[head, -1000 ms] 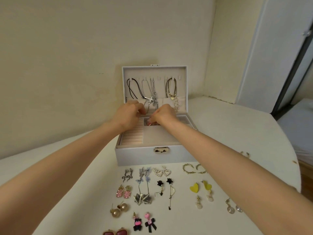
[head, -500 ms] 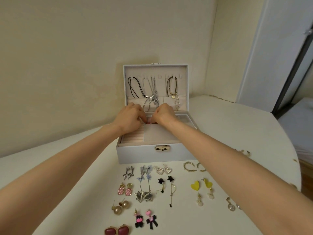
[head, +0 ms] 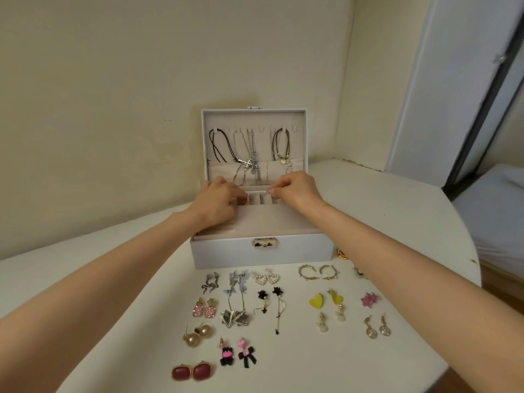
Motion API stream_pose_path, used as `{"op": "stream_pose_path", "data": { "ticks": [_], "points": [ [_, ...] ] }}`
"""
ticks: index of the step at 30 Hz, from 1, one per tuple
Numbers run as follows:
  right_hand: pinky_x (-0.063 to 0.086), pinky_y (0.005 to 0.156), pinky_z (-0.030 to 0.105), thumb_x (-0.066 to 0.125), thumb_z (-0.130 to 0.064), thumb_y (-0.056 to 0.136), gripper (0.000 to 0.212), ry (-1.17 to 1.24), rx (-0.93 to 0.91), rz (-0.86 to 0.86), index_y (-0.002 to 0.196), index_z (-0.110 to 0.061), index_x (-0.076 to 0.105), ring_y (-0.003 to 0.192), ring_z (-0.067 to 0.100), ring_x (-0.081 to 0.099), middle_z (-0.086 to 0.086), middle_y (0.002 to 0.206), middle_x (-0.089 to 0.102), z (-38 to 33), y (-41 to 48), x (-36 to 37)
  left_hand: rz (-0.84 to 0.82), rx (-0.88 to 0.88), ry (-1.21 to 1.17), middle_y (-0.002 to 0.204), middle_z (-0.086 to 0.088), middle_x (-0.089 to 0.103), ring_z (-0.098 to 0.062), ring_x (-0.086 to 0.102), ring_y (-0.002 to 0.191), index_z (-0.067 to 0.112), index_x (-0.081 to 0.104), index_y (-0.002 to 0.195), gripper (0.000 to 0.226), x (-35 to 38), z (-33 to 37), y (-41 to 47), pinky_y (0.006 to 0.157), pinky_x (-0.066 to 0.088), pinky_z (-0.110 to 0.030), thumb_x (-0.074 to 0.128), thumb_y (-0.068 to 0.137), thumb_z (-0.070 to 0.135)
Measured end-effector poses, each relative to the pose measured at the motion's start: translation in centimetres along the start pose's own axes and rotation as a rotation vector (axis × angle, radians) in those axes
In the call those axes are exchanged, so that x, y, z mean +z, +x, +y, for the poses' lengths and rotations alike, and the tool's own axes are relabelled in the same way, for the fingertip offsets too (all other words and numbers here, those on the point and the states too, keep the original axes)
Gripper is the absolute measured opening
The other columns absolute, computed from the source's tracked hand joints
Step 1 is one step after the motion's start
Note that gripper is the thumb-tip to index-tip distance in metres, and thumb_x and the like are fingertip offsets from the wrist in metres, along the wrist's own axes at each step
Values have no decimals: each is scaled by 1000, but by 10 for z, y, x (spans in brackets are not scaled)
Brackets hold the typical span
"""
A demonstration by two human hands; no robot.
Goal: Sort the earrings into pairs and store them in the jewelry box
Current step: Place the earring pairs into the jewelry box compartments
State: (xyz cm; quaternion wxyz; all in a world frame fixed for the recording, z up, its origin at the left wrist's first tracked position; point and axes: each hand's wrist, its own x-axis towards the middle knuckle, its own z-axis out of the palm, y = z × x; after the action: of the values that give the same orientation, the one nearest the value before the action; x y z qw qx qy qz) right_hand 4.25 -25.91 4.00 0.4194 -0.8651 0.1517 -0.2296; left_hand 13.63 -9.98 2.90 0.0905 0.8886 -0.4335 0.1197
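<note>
We had both hands over the open jewelry box (head: 255, 252), which stood toward the far edge of the table (head: 411, 222). Our left hand (head: 217, 202) was curled, and its fingertips looked to be pinching a small pink-red earring (head: 246, 199) just above the back-left compartment of the tray. The earring lay to the right of that hand's knuckles, at the very tips of the fingers. It was too small for us to tell which way its long axis ran. Our right hand (head: 297, 190) hovered just beside it to the right, over the back-right compartments. Its thumb and forefinger were closed together, and we could not tell whether they held anything. We judged that the left hand was the nearer one and that the earring only had to go straight down. The other sorted pairs (head: 326, 300) lay in rows on the table between the box front and the near edge.
</note>
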Motion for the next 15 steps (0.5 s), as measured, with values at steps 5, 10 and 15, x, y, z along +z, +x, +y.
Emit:
{"op": "stream_pose_path", "data": {
  "ticks": [5,10,15],
  "points": [
    [43,82,22,68,-11,81,11,-25,-7,-4,89,-9,75,87,10,55,-3,79,63,10,-8,-8,-38,9,-31,135,6,52,-25,36,120,31,57,125,57,1,1,0,104,28,-39,40,81,-2],
    [44,89,23,69,-11,81,15,-1,-6,-28,94,-7,74,89,10,55,8,96,70,12,-16,-12,6,-70,45,126,-4,54,-26,39,120,34,57,124,44,1,8,0,97,27,-34,43,89,11],
    [41,84,19,68,-11,82,14,5,-31,-44,95,-6,73,88,8,54,5,96,70,13,-19,-14,77,-107,106,115,0,65,-24,49,115,29,65,112,24,3,9,8,92,33,-34,53,91,32]
  ]
}}
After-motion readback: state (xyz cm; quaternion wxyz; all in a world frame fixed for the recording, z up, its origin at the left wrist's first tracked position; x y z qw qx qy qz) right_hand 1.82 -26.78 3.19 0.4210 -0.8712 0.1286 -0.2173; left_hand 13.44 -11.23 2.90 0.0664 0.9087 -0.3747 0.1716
